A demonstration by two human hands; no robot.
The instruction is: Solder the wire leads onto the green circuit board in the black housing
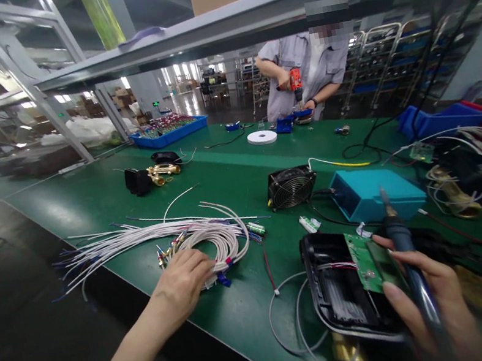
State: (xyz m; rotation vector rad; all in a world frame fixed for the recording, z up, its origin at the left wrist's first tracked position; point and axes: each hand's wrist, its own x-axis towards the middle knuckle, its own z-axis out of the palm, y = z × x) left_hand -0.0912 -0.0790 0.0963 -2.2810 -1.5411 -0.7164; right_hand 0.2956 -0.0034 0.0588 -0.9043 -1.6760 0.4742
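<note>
My left hand (180, 287) reaches over a bundle of white wires (175, 232) on the green bench and its fingers pinch the wire ends near a blue-tipped connector (223, 278). My right hand (430, 302) grips a soldering iron (405, 251), tip pointing up, and also steadies a green circuit board (367, 261). The board sits on an open black plastic housing (340, 293) near the bench's front edge.
A small black fan (291, 187) and a teal box (374, 194) stand behind the housing. Tangled wires and boards lie at right, blue bins (436, 121) beyond. A co-worker across the bench holds an orange power drill (295, 80). A blue tray (170, 132) sits far left.
</note>
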